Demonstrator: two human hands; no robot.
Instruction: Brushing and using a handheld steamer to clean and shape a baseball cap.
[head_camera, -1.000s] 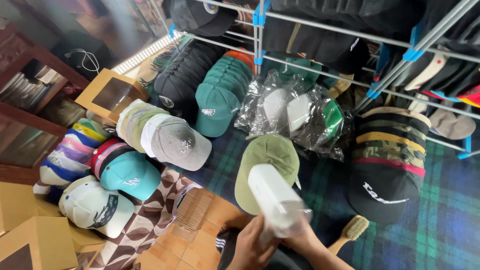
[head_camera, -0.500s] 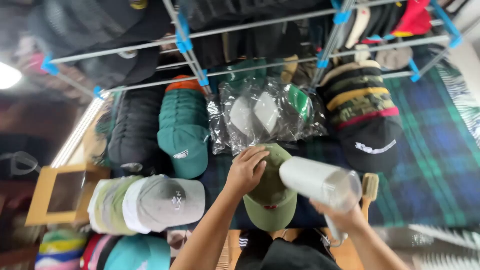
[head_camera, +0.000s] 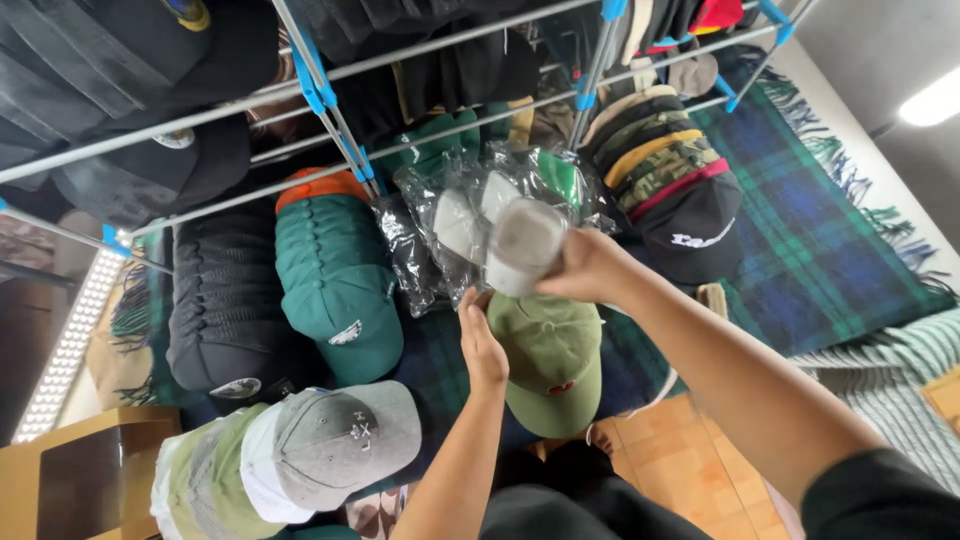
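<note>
A dark plaid blanket (head_camera: 800, 230) is spread under a metal rack (head_camera: 330, 95) hung with caps. At frame centre, one white cylinder (head_camera: 523, 246) is clasped in the right hand (head_camera: 590, 265); one olive cap (head_camera: 552, 358) below is touched by the open left hand (head_camera: 480, 345). Two teal and black stacks (head_camera: 335, 270) lie left, bagged caps (head_camera: 450, 225) behind.

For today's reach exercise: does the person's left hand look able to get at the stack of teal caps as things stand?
Probably yes. The left hand rests at the olive cap, and the stack of teal caps lies just beside it with nothing between; the right hand holds a white cylinder clear of that path.
</note>
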